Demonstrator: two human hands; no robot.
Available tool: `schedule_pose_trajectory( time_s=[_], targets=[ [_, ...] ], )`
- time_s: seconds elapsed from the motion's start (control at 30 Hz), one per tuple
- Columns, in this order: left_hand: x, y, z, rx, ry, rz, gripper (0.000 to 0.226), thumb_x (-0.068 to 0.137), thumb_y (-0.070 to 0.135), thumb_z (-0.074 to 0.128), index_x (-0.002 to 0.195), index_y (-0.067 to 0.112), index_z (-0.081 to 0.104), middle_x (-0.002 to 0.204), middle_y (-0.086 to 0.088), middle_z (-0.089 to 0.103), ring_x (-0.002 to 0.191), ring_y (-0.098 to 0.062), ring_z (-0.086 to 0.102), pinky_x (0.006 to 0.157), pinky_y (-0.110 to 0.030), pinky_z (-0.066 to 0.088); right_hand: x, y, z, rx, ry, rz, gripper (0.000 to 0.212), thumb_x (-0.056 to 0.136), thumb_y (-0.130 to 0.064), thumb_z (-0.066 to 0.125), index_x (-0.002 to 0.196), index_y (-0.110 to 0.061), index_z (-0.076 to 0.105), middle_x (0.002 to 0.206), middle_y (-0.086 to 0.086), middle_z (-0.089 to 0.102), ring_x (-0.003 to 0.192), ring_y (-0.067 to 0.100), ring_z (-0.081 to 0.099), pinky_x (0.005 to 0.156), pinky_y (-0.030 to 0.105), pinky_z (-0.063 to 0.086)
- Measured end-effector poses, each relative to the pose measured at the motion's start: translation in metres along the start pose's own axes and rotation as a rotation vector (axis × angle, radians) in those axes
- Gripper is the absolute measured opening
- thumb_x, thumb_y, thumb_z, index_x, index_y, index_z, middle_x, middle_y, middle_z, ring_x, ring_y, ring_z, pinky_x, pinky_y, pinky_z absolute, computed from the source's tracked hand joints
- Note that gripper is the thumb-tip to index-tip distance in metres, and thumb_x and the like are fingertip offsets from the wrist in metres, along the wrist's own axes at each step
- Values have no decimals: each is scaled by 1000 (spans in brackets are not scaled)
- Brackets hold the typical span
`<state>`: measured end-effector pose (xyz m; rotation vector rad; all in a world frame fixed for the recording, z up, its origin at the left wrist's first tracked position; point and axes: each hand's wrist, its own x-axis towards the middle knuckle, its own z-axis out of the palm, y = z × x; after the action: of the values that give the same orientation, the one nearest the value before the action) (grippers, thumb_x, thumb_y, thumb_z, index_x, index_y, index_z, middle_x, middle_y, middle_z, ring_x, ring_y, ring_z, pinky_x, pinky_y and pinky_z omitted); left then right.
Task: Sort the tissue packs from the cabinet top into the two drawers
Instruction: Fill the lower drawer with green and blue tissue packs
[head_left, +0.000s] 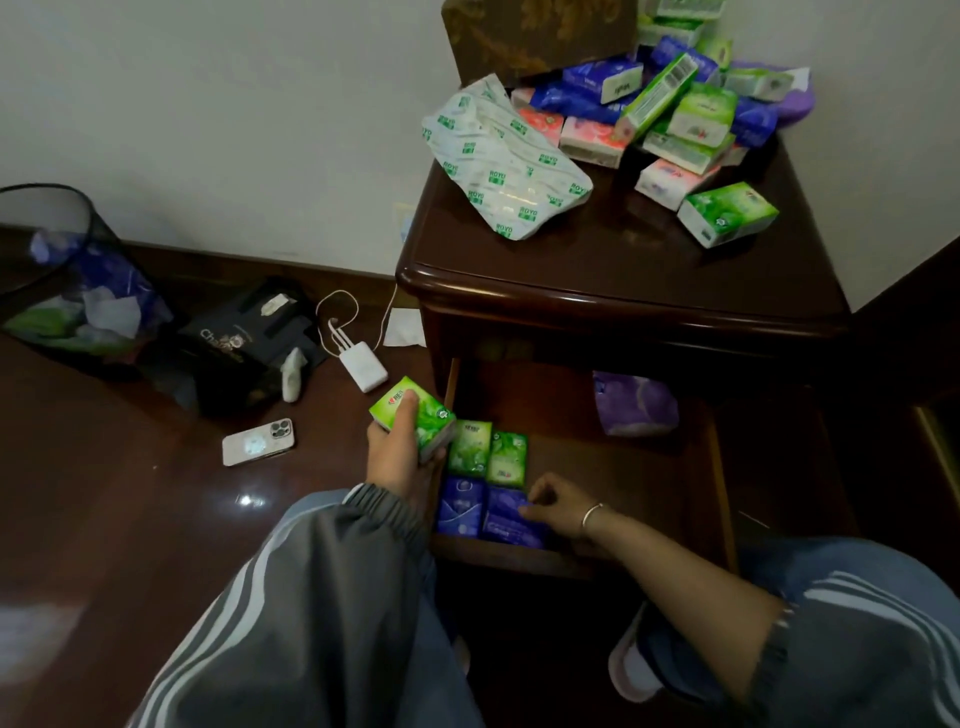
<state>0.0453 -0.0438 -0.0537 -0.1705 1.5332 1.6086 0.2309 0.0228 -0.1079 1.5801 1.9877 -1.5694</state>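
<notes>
Left hand (395, 457) grips a green pack (413, 423), held at the left edge of the drawer (519, 561). Right hand (553, 501) is curled on a purple pack (511, 517) inside (grip not confirmed). Four packs are filed front-left; the right half is left open. A large pile (675, 114) remains on the cabinet top (597, 260).

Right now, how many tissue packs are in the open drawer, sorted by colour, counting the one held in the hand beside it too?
In the drawer, green packs: 2
Also there, blue packs: 2
At its back, purple pack: 1
In the left hand, held green pack: 1
Total: 6
</notes>
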Motion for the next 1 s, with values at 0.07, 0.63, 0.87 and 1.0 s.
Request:
schedule_pose_trajectory(
  time_s=[0.07, 0.63, 0.87, 1.0],
  targets=[
    [2, 1, 1, 2, -11, -14, 52, 91, 39, 59, 130, 9, 42, 101, -13, 62, 71, -21, 64, 49, -25, 48, 2, 1, -3, 74, -49, 82, 30, 82, -7, 69, 71, -20, 44, 70, -2, 49, 61, 7, 43, 53, 16, 37],
    [4, 3, 0, 27, -29, -59, 53, 91, 42, 57, 132, 12, 41, 108, -10, 64, 90, -26, 66, 61, -29, 50, 10, -30, -7, 430, 212, 19, 49, 85, -13, 65, 131, -10, 49, 128, 12, 55, 91, 17, 57, 56, 15, 49],
    [6, 1, -1, 71, -61, -78, 55, 90, 41, 59, 132, 11, 42, 123, -17, 61, 85, -22, 64, 61, -30, 50, 5, 0, -27, 351, 343, 85, 57, 82, -10, 66, 135, -12, 45, 127, 17, 55, 103, 24, 56, 78, 27, 44],
    [7, -2, -1, 118, -90, -75, 51, 89, 42, 60, 129, 16, 42, 121, -14, 62, 85, -21, 66, 63, -31, 51, 1, 20, -44, 302, 349, 228, 66, 75, -15, 74, 134, -10, 46, 128, 15, 56, 91, 22, 57, 56, 14, 47]
  ],
)
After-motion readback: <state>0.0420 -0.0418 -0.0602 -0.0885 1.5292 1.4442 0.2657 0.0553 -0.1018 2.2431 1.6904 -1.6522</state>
